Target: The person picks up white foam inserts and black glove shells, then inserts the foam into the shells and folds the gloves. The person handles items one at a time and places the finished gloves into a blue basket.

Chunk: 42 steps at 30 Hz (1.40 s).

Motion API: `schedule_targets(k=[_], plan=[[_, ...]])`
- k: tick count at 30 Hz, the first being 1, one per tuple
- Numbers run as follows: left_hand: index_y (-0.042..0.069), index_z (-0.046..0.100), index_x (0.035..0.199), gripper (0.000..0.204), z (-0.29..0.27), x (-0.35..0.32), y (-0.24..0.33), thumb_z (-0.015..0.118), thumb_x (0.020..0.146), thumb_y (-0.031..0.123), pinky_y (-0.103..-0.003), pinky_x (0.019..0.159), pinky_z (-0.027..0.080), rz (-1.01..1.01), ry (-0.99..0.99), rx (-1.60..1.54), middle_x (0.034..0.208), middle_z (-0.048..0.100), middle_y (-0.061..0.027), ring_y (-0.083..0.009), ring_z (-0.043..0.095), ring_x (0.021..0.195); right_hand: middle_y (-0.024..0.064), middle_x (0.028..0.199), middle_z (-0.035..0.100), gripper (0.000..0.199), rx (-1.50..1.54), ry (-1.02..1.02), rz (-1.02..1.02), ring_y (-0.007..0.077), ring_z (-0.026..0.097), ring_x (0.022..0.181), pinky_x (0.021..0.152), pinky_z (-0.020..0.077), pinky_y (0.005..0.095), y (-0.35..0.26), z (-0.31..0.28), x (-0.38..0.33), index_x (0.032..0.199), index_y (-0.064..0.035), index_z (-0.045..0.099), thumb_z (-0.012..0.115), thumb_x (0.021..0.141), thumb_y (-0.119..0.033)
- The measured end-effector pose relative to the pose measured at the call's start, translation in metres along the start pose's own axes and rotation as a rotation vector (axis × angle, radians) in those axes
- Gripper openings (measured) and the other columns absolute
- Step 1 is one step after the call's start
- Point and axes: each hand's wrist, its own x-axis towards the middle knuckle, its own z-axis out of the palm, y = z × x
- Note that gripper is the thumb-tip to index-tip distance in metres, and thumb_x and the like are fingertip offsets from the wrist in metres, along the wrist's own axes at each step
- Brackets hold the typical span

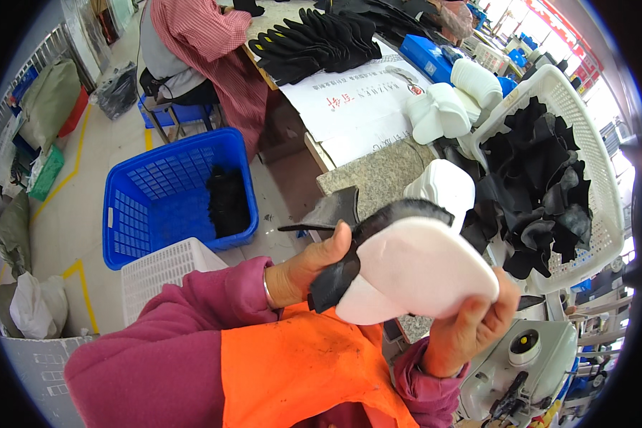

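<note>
Both hands on the white foam form

Left hand [314, 264] pinches the black fabric piece [349, 253] against the white foam form [414, 267], thumb keeping it flat; right hand [471, 321] cups the form from beneath, above the counter [378, 175], beside the white basket [585, 143]

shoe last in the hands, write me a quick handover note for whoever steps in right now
Left hand: gripping the black upper piece at the heel end of the white shoe last, thumb pressed on it.
Right hand: cupping the toe end of the last from below.
Where things are: the last is held bottom up over the lap; the black piece wraps along its far edge. More black pieces fill the white basket on the right; spare white lasts lie on the table; the blue crate on the floor holds a few black items.
Done: piece partly on the last.
Left: it does not look fully seated yet.
</note>
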Motion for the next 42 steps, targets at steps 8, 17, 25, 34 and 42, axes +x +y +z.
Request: schedule_targets(k=[8, 17, 25, 34, 42], plan=[[0.001, 0.033, 0.143, 0.111, -0.004, -0.001, -0.011, 0.066, 0.067, 0.075, -0.031, 0.101, 0.043, 0.104, -0.036, -0.025, 0.134, 0.052, -0.0106, -0.0169, 0.053, 0.120, 0.0022, 0.083, 0.054, 0.023, 0.121, 0.132, 0.164, 0.0067, 0.045, 0.072, 0.067, 0.0372, 0.0196, 0.021, 0.009, 0.003, 0.091, -0.0026, 0.053, 0.067, 0.091, -0.020], [-0.001, 0.038, 0.139, 0.100, 0.005, -0.003, -0.004, 0.076, 0.070, 0.061, -0.030, 0.098, 0.045, 0.120, 0.099, 0.037, 0.127, 0.056, -0.0097, -0.0156, 0.055, 0.115, 0.0005, 0.085, 0.055, 0.021, 0.069, 0.098, 0.226, 0.0048, 0.046, 0.071, 0.062, 0.0374, 0.0178, 0.022, 0.006, 0.005, 0.092, -0.0022, 0.053, 0.066, 0.092, -0.019], [0.000, 0.038, 0.140, 0.087, 0.009, 0.002, 0.001, 0.067, 0.081, 0.058, -0.033, 0.103, 0.042, 0.118, 0.065, -0.083, 0.132, 0.054, -0.0109, -0.0189, 0.053, 0.120, 0.0006, 0.084, 0.055, 0.026, 0.143, 0.106, 0.041, 0.0050, 0.046, 0.071, 0.063, 0.0377, 0.0198, 0.022, 0.003, 0.005, 0.092, -0.0019, 0.053, 0.068, 0.090, -0.023], [0.004, 0.039, 0.139, 0.073, -0.002, 0.003, 0.004, 0.064, 0.087, 0.049, -0.040, 0.107, 0.040, 0.240, 0.118, -0.240, 0.136, 0.050, -0.0120, -0.0230, 0.050, 0.124, 0.0041, 0.092, 0.063, 0.013, 0.401, 0.126, 0.524, 0.0079, 0.058, 0.078, 0.071, 0.0449, 0.0229, 0.024, 0.003, 0.027, 0.098, -0.0010, 0.056, 0.053, 0.097, -0.013], [0.007, 0.034, 0.143, 0.076, -0.018, -0.018, 0.018, 0.057, 0.089, 0.055, -0.043, 0.110, 0.035, 0.331, 0.308, -0.139, 0.141, 0.045, -0.0134, -0.0273, 0.045, 0.128, 0.0034, 0.095, 0.062, 0.029, 0.776, -0.116, 0.775, 0.0005, 0.052, 0.058, 0.045, 0.0345, 0.0119, 0.048, 0.011, 0.043, 0.122, 0.0030, 0.049, 0.055, 0.095, -0.009]])
